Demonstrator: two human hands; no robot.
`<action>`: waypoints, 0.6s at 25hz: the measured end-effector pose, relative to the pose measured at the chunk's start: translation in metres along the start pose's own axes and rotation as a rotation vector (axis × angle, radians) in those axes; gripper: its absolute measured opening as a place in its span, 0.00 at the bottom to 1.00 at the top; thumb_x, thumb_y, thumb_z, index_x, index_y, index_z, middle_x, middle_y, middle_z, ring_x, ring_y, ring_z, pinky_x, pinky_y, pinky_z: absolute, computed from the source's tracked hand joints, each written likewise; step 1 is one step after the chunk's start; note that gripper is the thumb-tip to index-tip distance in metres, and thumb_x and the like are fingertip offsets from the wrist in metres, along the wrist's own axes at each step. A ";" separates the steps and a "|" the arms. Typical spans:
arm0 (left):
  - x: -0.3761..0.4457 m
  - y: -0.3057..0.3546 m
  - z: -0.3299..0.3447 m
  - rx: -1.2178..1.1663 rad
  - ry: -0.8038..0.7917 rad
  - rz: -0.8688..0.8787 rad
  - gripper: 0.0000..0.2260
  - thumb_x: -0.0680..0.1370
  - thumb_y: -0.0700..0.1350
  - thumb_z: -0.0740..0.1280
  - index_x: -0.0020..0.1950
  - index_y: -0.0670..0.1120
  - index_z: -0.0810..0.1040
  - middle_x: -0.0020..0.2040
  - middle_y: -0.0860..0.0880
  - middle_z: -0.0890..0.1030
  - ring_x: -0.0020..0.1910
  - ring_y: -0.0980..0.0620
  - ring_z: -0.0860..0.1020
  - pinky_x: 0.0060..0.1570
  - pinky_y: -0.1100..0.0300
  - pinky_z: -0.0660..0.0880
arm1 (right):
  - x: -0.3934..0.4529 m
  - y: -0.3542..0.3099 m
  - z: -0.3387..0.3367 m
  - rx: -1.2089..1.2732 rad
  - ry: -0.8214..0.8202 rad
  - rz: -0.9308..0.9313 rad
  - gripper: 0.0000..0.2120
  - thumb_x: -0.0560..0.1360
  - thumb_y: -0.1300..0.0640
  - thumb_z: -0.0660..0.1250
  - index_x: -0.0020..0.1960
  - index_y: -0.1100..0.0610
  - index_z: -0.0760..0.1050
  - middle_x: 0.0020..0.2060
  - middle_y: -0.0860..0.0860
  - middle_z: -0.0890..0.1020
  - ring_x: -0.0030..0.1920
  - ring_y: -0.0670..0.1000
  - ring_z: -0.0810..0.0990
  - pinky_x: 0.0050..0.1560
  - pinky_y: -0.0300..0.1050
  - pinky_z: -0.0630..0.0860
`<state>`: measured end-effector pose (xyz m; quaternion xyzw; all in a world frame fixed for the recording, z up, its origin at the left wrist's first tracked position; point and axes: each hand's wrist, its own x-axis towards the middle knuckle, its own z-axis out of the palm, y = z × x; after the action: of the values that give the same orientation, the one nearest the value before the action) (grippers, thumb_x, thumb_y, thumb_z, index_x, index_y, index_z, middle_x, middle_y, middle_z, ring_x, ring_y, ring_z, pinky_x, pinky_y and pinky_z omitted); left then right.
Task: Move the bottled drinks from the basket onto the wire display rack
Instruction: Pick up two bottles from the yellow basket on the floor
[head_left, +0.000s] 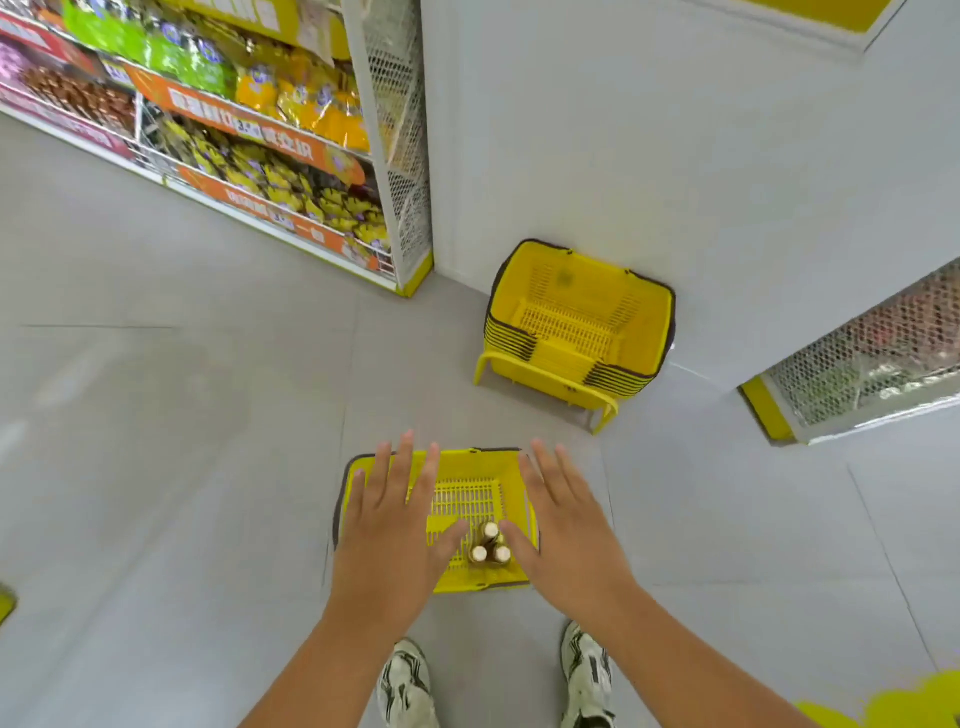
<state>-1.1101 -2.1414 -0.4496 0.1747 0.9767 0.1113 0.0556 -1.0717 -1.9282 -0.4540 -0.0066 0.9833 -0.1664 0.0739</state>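
A yellow plastic basket (470, 470) sits on the grey floor just ahead of my feet. Three brown bottled drinks (490, 544) with pale caps stand upright together in its near right part. My left hand (392, 530) hovers over the basket's left side, palm down with fingers spread. My right hand (566, 525) hovers over the right side, also flat and spread. Neither hand holds anything, and the bottles show between the two thumbs. A white wire mesh rack (400, 130) stands at the upper left.
A stack of empty yellow baskets (576, 322) stands against the white wall ahead. Snack shelves (208, 119) run along the left. Another mesh-sided rack (872, 358) juts in at the right. My two sneakers (408, 686) are at the bottom.
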 end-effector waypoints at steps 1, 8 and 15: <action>0.004 -0.001 0.031 -0.012 -0.019 -0.023 0.37 0.77 0.68 0.55 0.81 0.50 0.62 0.82 0.44 0.60 0.81 0.41 0.58 0.75 0.40 0.61 | 0.007 0.017 0.026 0.015 -0.026 -0.002 0.36 0.79 0.37 0.54 0.81 0.57 0.61 0.81 0.54 0.60 0.81 0.59 0.58 0.76 0.58 0.66; 0.012 -0.004 0.258 -0.030 -0.194 -0.104 0.36 0.78 0.68 0.54 0.83 0.51 0.59 0.83 0.46 0.58 0.81 0.41 0.58 0.76 0.41 0.61 | 0.040 0.123 0.213 0.069 -0.202 0.017 0.35 0.82 0.39 0.57 0.83 0.52 0.51 0.82 0.48 0.47 0.83 0.54 0.47 0.77 0.44 0.46; 0.019 -0.025 0.423 -0.049 -0.339 -0.163 0.38 0.77 0.68 0.56 0.83 0.51 0.58 0.83 0.47 0.57 0.82 0.43 0.56 0.76 0.42 0.60 | 0.057 0.179 0.361 0.187 -0.429 0.103 0.38 0.82 0.43 0.61 0.84 0.50 0.44 0.83 0.48 0.45 0.83 0.51 0.43 0.80 0.45 0.49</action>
<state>-1.0738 -2.0734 -0.8671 0.1099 0.9614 0.0990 0.2322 -1.0723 -1.8789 -0.8577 0.0154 0.9243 -0.2477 0.2899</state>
